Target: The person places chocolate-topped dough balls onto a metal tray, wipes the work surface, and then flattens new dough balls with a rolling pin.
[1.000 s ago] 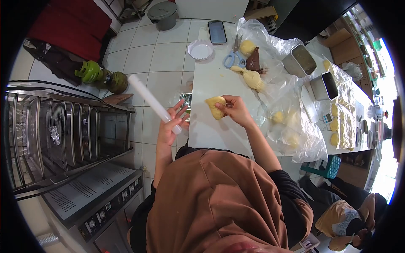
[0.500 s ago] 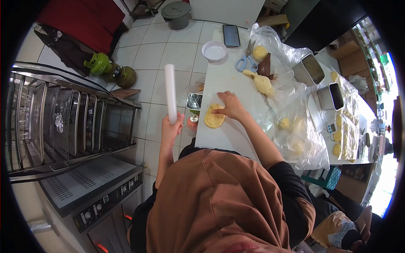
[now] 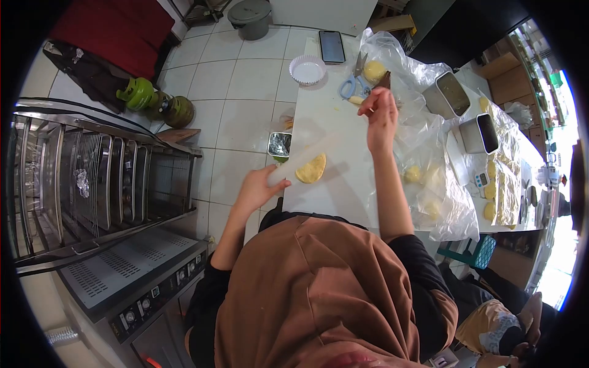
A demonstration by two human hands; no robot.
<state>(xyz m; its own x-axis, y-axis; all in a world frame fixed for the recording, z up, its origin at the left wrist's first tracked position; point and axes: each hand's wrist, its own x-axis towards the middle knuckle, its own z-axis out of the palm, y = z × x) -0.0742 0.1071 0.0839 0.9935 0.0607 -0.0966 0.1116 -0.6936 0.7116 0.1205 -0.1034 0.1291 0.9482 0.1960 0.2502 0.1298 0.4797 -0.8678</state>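
As left hand (image 3: pixel 254 187) clamps rolling pin (image 3: pixel 280 173), axis slanting up-right, right hand (image 3: pixel 381 116) fingers unclear

The white counter (image 3: pixel 331 122) looks smooth and matt. On it are a soft, matt yellow dough round (image 3: pixel 311 168), a smooth white plastic rolling pin (image 3: pixel 289 165), a crinkly, shiny clear plastic sheet (image 3: pixel 429 132) and dull grey metal tins (image 3: pixel 429 96).

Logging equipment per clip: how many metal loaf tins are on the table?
2. One loaf tin stands past the clear plastic; the other sits beside it, nearer. More may be hidden.
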